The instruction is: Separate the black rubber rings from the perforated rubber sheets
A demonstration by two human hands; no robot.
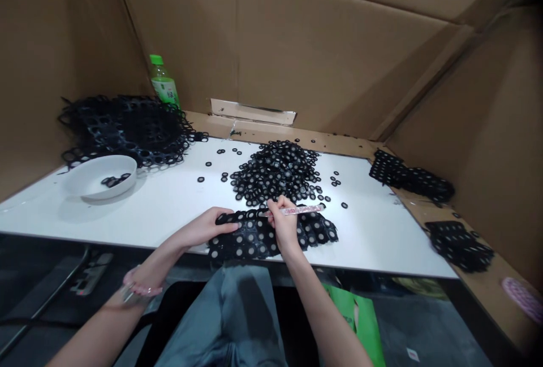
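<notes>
A black rubbery sheet (251, 240) with rows of pale round spots lies along the front edge of the white board. At its left end, my left hand (218, 224) is closed on the sheet, thumb on top and the other fingers partly hidden. My right hand (283, 221) grips a slim pen-like tool (307, 209) with a pink-and-white patterned handle. The tool's tip points left, at the sheet's far edge; whether it touches is too small to tell. Just behind the sheet rises a heap of small black rings (278, 172), several lying loose around it.
On the left are a white bowl (80, 180) with a few rings inside and a tangled pile of black perforated sheets (127, 126). A green-capped bottle (164, 83) stands behind. Stacked black sheets (460, 245) lie at the right. Cardboard walls (339, 56) enclose the white board (382, 231).
</notes>
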